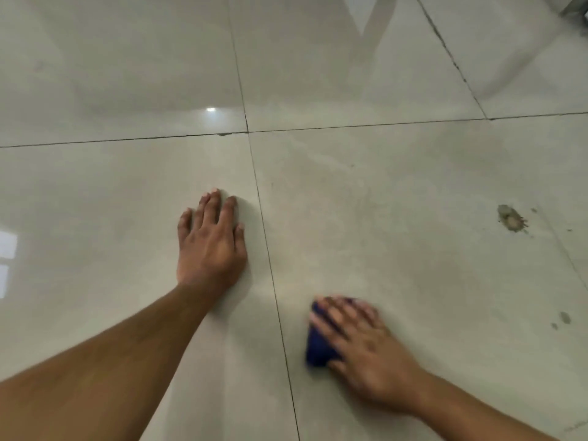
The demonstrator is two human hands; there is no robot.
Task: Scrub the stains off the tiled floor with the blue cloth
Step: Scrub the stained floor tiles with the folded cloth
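Soft, even indoor light, slightly hazy picture

A small lamp glare (211, 109) and window reflections (8, 249) shine on the glossy floor (381, 186); the right hand (359, 342) is motion-blurred, grout lines bend near edges.

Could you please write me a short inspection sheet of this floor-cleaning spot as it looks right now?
Surface: glossy pale tiled floor with dark grout lines; it reflects a lamp.
Job's things: blue cloth on the tile right of the near grout line; a crusty grey stain further right, smaller spots nearer, none under the cloth.
Clutter: nothing seen.
Hands: left hand flat on the tile, fingers spread; right hand presses the cloth down with straight fingers, blurred.
Cables: nothing seen.
Surroundings: a pale object at the top right corner, too cropped to identify.
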